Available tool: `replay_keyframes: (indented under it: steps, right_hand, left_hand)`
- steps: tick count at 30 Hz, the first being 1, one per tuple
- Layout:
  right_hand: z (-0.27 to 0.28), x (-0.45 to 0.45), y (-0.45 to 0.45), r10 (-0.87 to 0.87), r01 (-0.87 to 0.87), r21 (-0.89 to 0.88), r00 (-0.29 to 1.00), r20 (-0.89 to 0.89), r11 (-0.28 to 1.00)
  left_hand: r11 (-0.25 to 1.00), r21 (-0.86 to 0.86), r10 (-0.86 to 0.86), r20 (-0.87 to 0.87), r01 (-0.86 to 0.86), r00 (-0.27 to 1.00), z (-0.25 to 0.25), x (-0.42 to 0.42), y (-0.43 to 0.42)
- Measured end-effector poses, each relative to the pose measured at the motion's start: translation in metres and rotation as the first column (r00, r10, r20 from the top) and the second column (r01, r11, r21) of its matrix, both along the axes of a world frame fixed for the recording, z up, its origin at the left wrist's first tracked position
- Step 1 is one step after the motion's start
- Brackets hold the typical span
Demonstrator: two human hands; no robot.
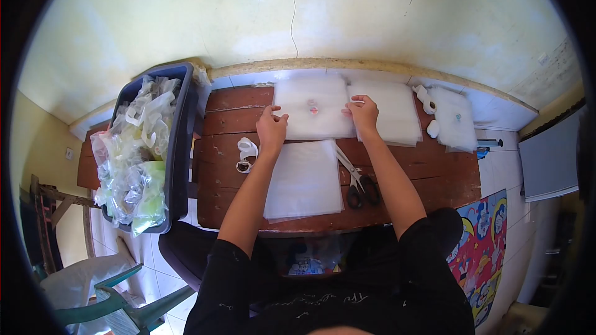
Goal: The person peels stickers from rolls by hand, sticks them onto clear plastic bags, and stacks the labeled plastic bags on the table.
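A stack of clear plastic bags (312,123) with a small red mark lies at the back middle of the wooden table. At its left edge, my left hand (271,131) is closed with curled fingertips on the plastic. My right hand (365,115) pinches the plastic at the right edge. Nearer me is a second pile of plastic bags (303,180), lying flat between my forearms. Black-handled scissors (357,181) rest beside it, close to my right forearm. By my left wrist sits a white tape dispenser or roll (247,152).
A dark blue bin (180,149) heaped with crumpled plastic (139,155) stands left of the table (223,180). More plastic stacks (388,111) (453,121) lie right, with white rolls (425,99) between them. A green chair (133,307) is at lower left, a colourful mat (487,242) at right.
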State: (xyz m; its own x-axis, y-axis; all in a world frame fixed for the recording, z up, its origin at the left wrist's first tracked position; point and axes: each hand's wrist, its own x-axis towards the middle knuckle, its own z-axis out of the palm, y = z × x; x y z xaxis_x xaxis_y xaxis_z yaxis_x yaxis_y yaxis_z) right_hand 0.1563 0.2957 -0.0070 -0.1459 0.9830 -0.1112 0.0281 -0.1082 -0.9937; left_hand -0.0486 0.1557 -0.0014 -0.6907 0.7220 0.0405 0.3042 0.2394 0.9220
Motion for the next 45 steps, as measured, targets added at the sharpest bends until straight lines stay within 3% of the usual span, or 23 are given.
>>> replay_keyframes:
  steps: [5, 7, 9, 11, 13, 15, 17, 18, 20, 21, 23, 29, 39, 45]
  right_hand:
    - [-0.011, -0.007, 0.01, -0.006, -0.029, 0.146, 0.973, 0.23, 0.989]
    - [-0.019, -0.012, 0.011, -0.09, -0.004, 0.345, 0.963, 0.255, 0.939]
    - [-0.024, -0.011, 0.007, -0.083, -0.038, 0.399, 0.956, 0.281, 0.916]
    - [-0.025, -0.01, -0.002, -0.074, -0.075, 0.45, 0.949, 0.306, 0.89]
    - [-0.018, -0.007, -0.021, -0.354, -0.131, 0.793, 0.843, 0.405, 0.595]
    - [-0.017, -0.005, -0.039, -0.272, -0.191, 0.756, 0.855, 0.441, 0.626]
    - [-0.014, -0.002, -0.057, -0.188, -0.251, 0.72, 0.863, 0.469, 0.647]
    - [-0.012, 0.001, -0.067, -0.099, -0.326, 0.633, 0.836, 0.54, 0.702]
    - [-0.005, 0.004, -0.078, 0.098, -0.472, 0.439, 0.758, 0.645, 0.765]
    - [-0.007, 0.005, -0.081, 0.093, -0.47, 0.447, 0.761, 0.642, 0.761]
    - [-0.019, 0.004, -0.084, -0.036, -0.585, 0.495, 0.623, 0.782, 0.642]
    - [-0.026, 0.002, -0.077, 0.002, -0.66, 0.37, 0.49, 0.871, 0.654]
    - [-0.022, -0.013, -0.078, 0.005, -0.65, 0.349, 0.478, 0.879, 0.675]
    - [-0.015, -0.011, -0.091, -0.065, -0.597, 0.492, 0.593, 0.803, 0.634]
  left_hand:
    - [0.998, -0.063, -0.009, -0.181, -0.002, 0.983, -0.001, 0.001, 0.007]
    - [0.997, -0.071, -0.017, -0.148, 0.006, 0.989, 0.003, 0.0, 0.009]
    - [0.997, -0.079, -0.024, -0.112, 0.015, 0.993, 0.0, 0.0, 0.008]
    - [0.997, 0.07, 0.061, -0.534, -0.028, 0.843, -0.01, 0.001, 0.004]
    - [0.999, 0.041, -0.003, -0.502, 0.027, 0.865, -0.005, 0.006, -0.007]
    - [0.996, 0.021, -0.065, -0.472, 0.085, 0.879, -0.005, 0.012, -0.017]
    - [0.965, -0.039, -0.24, -0.54, 0.261, 0.807, -0.017, 0.015, -0.027]
    - [0.938, -0.159, -0.344, -0.548, 0.308, 0.763, -0.017, 0.017, -0.031]
    - [0.924, -0.225, -0.382, -0.592, 0.309, 0.709, -0.019, 0.024, -0.038]
    - [0.905, -0.296, -0.425, -0.625, 0.304, 0.655, -0.021, 0.025, -0.04]
    - [0.899, -0.323, -0.437, -0.629, 0.295, 0.644, -0.026, 0.025, -0.04]
    - [0.868, -0.426, -0.484, -0.611, 0.255, 0.627, -0.019, 0.021, -0.031]
    - [0.894, -0.397, -0.433, -0.653, 0.206, 0.621, -0.023, 0.013, -0.02]
    - [0.924, -0.283, -0.382, -0.65, 0.257, 0.657, -0.022, 0.018, -0.037]
